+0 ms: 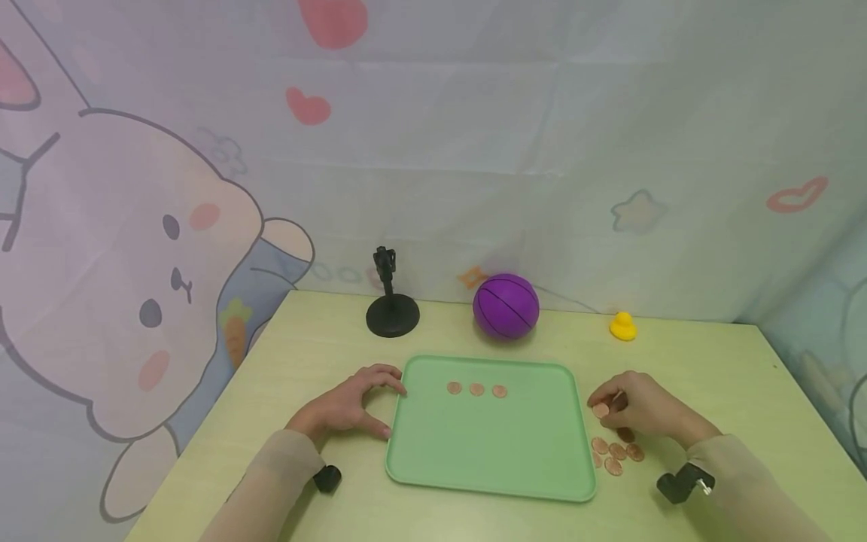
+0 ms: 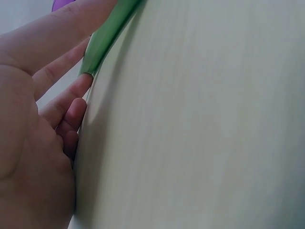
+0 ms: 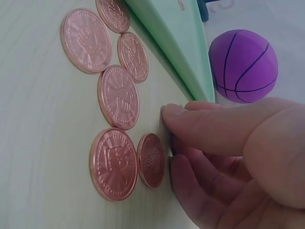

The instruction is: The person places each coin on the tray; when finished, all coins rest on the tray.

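Observation:
A copper-coloured coin [image 1: 600, 410] is pinched between the thumb and fingers of my right hand [image 1: 635, 406], just off the right edge of a light green tray [image 1: 491, 452]. Below that hand, several more copper coins [image 1: 617, 452] lie loosely grouped on the table; the right wrist view shows the embossed faces of these coins [image 3: 119, 97]. Inside the tray, three coins [image 1: 477, 389] form a row near its far side. My left hand [image 1: 345, 403] rests at the tray's left rim, thumb and fingers spread, fingertips touching the green edge [image 2: 102, 47].
Along the back of the table [image 1: 339, 324] stand a black stand with a round base [image 1: 393, 315], a purple ball [image 1: 506, 307] with black lines and a small yellow rubber duck [image 1: 623, 327]. A printed cloth [image 1: 433, 150] hangs behind them.

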`<state>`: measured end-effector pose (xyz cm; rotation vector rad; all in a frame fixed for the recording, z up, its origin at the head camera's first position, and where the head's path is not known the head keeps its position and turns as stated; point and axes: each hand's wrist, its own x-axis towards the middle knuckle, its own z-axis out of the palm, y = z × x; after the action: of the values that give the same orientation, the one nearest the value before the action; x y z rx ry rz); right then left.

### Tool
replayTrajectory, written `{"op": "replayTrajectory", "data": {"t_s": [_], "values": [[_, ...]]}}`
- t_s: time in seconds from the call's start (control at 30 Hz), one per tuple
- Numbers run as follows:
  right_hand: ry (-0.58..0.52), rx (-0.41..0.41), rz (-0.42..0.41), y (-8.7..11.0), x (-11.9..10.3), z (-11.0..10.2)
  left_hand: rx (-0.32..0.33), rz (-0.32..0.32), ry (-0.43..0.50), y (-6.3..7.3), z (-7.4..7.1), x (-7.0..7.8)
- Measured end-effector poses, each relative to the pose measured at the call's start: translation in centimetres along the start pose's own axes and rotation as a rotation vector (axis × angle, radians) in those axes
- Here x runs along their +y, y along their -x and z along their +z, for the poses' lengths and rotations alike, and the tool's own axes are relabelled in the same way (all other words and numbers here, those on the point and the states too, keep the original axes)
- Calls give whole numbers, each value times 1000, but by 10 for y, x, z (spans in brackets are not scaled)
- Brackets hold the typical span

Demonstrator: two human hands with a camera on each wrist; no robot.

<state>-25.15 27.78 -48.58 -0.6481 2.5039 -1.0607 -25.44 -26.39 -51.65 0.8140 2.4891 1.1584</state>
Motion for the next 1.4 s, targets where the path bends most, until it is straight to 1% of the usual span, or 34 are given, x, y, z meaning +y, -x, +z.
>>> {"op": "replayTrajectory", "data": {"t_s": [0.2, 0.3, 0.5, 0.63, 0.73, 0.87, 0.97, 1.1, 1.23, 1.4], "values": [[16, 5, 4, 0, -2, -1, 3, 1, -7, 0, -1, 2], [19, 7, -17, -1, -2, -2, 10, 0, -11, -1, -2, 2], [73, 21, -53, -1, 0, -1, 7, 3, -10, -1, -2, 1], [55, 23, -51, 0, 1, -3, 5, 3, -8, -1, -1, 0], [61, 58, -37, 1, 0, -6, 4, -3, -11, -1, 0, 0], [151, 153, -40, 0, -3, -10, 3, -4, -14, -1, 0, 0], [209, 210, -85, -3, -6, -12, 4, -1, -13, -1, 0, -1], [216, 238, -172, -13, -10, -8, 10, 0, -7, 0, 0, -1], [186, 236, -238, -27, -19, 0, 10, 0, -4, 0, 0, -1], [170, 198, -281, -45, -37, 14, 8, -16, 1, 0, 1, -1]]}}
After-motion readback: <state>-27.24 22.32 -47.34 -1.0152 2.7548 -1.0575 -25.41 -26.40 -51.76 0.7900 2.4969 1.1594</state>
